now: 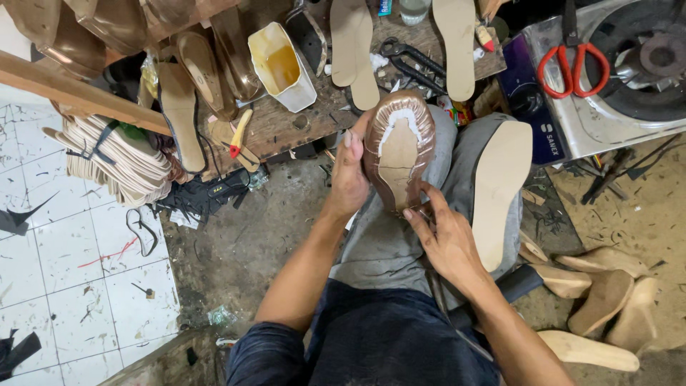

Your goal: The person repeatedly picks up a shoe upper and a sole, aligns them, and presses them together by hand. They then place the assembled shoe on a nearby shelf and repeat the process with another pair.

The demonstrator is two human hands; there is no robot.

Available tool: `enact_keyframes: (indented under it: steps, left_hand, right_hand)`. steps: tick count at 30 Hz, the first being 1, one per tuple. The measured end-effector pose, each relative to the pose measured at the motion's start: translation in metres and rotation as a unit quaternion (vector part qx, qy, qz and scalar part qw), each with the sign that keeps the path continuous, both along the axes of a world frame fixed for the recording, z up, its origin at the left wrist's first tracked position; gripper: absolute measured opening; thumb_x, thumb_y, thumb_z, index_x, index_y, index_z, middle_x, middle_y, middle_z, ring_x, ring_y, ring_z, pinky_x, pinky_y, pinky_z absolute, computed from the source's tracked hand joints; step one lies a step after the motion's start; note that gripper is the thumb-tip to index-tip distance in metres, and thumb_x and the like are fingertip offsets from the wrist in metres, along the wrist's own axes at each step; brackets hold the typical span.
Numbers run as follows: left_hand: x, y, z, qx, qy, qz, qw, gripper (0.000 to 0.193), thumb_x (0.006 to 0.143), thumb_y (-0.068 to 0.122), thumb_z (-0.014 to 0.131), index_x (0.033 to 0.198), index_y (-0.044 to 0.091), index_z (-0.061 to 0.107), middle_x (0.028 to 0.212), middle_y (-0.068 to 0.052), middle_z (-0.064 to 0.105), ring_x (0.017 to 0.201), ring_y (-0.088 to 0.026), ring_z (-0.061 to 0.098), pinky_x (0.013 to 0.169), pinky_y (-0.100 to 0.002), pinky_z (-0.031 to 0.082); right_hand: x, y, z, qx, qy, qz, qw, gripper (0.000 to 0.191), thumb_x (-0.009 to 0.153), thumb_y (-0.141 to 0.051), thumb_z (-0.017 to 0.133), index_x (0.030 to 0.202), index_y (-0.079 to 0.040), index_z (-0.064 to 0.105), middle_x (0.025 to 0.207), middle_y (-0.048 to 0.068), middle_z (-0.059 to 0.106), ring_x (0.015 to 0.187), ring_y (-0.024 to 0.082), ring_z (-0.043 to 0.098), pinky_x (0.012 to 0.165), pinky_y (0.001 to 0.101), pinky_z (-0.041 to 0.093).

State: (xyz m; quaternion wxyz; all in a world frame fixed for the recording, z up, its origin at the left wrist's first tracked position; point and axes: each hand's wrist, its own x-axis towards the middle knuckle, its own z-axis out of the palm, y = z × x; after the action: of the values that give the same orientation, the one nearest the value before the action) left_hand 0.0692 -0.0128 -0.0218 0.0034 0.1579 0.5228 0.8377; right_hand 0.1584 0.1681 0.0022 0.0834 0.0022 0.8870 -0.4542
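Head view looks straight down on a seated person's lap, where both bare hands work on one upturned shoe (399,146), its bronze-coloured upper folded over a pale insole so that the sole side faces up. The left hand (348,179) is closed around the shoe's left edge: the palm cups the side, the thumb lies along the rim near the toe end, and the fingers wrap underneath, out of sight. The right hand (444,239) meets the shoe at its near, heel end; its fingers (418,212) are bunched together and pinch the folded edge of the upper there, with a dark thin tool seemingly caught between them, though it is too small to tell what it is. The shoe rests over the grey trouser leg (379,243), between the two hands. Just right of the right hand, a loose beige insole (500,189) lies along the other thigh. Beyond the left hand, on the cluttered wooden bench (286,121), stand a cut white plastic jug (282,64) with yellowish glue, more flat insoles (354,50) and black pliers (407,61). Far to the right of the right hand, red-handled scissors (574,61) lie on a metal stove top (629,107). Below and right of that hand, wooden shoe lasts (607,300) lie on the dirt floor. Left of the left hand sits a stack of soles (107,161).
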Motion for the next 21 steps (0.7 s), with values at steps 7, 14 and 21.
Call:
enact_keyframes:
  steps: [7, 14, 21]
  left_hand:
    - [0.003, 0.005, -0.013, 0.006, 0.026, -0.017, 1.000, 0.082, 0.113, 0.060, 0.020, 0.161, -0.005, 0.030, 0.164, -0.014, 0.040, 0.155, -0.022, 0.036, 0.134, -0.037, 0.023]
    - [0.005, 0.009, 0.000, 0.008, 0.006, -0.032, 0.999, 0.092, 0.108, 0.068, 0.022, 0.164, -0.005, 0.023, 0.168, -0.014, 0.033, 0.158, -0.023, 0.029, 0.135, -0.038, 0.018]
    - [0.017, 0.015, 0.034, -0.133, 0.057, 0.011, 0.989, 0.092, 0.108, 0.070, 0.022, 0.166, -0.001, 0.021, 0.172, -0.015, 0.028, 0.163, -0.024, 0.025, 0.136, -0.038, 0.018]
  right_hand:
    - [0.000, -0.003, 0.010, 0.055, 0.143, -0.007, 0.988, 0.055, 0.092, -0.022, 0.074, 0.139, -0.003, 0.054, 0.118, 0.023, 0.068, 0.090, 0.038, 0.068, 0.079, 0.0417, 0.054]
    - [0.000, -0.012, 0.027, 0.008, 0.103, -0.040, 0.994, 0.085, 0.079, -0.021, 0.083, 0.149, 0.001, 0.040, 0.130, 0.018, 0.065, 0.087, 0.033, 0.068, 0.073, 0.0366, 0.056]
    - [-0.014, -0.022, 0.005, 0.046, 0.059, -0.051, 0.996, 0.105, 0.071, -0.022, 0.089, 0.154, 0.001, 0.029, 0.126, 0.027, 0.063, 0.095, 0.035, 0.072, 0.082, 0.0408, 0.059]
